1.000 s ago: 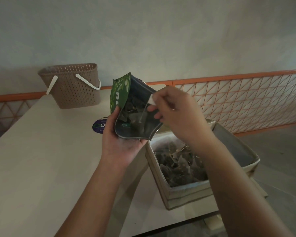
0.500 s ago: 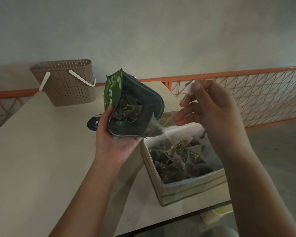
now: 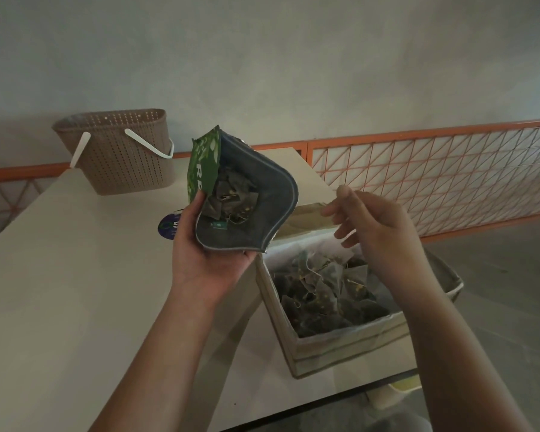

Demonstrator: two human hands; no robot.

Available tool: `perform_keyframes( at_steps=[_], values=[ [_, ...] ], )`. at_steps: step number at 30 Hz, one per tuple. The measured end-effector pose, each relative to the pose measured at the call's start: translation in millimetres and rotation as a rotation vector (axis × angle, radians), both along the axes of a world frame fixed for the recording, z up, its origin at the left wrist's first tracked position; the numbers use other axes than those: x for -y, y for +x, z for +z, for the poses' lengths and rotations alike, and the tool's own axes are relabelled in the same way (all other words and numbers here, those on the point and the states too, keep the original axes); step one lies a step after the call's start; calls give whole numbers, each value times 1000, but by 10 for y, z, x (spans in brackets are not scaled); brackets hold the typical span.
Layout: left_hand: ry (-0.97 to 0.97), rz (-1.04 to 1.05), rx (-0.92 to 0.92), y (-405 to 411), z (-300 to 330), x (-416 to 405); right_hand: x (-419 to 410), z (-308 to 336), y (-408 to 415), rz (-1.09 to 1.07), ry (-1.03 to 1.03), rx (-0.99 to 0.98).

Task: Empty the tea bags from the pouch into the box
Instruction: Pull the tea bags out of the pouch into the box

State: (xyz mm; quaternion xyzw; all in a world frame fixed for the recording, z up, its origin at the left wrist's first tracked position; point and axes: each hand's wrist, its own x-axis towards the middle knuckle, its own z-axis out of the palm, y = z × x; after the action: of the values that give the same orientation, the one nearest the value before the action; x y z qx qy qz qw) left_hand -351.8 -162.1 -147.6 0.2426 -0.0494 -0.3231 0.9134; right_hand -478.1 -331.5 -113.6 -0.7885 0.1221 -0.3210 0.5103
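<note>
A brown basket (image 3: 119,151) stood on the table (image 3: 60,291) well to the left of the box (image 3: 340,347), and between them the left hand (image 3: 206,254) held the green pouch (image 3: 240,194) from below, fingers clamped around its lower end. The pouch stood tilted just left of the box, its long axis nearly upright and its gaping mouth turned toward the camera, with tea bags (image 3: 231,198) showing inside. Above the box, where more tea bags lay heaped, the right hand (image 3: 374,226) hovered empty with fingers spread apart.
</note>
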Motion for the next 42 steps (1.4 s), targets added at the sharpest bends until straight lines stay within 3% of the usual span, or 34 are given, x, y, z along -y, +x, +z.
perform_keyframes(
  at_steps=[3,7,9,13,17,21,23,25,27,30,35,42],
  values=[
    [-31,-33,-19,-21,16,-15,97,-107,79,-83,-262,-141],
    [-46,-51,-32,-17,16,-18,148,-283,136,165,-635,-718],
    [-55,-56,-41,-19,19,-13,121,-359,122,261,-633,-853],
    [-61,-66,-69,-18,15,-33,115,-383,90,156,-633,-944],
    [-47,-67,-35,-7,-1,-49,63,-354,95,15,-794,-817],
    [-33,-70,-25,4,2,-62,63,-355,76,158,-789,-878],
    [-31,-72,-36,17,12,-71,73,-300,80,118,-947,-965],
    [-15,-57,-26,35,29,-80,25,-153,159,-56,-1007,-828],
    [43,-35,9,55,45,-95,-108,62,275,-196,-804,-440],
    [78,-23,27,69,54,-129,-331,328,514,-78,-581,-17],
    [121,-5,56,75,97,-177,-486,395,934,90,-588,61],
    [69,-46,85,128,177,-204,-718,321,975,115,-237,257]
  ],
)
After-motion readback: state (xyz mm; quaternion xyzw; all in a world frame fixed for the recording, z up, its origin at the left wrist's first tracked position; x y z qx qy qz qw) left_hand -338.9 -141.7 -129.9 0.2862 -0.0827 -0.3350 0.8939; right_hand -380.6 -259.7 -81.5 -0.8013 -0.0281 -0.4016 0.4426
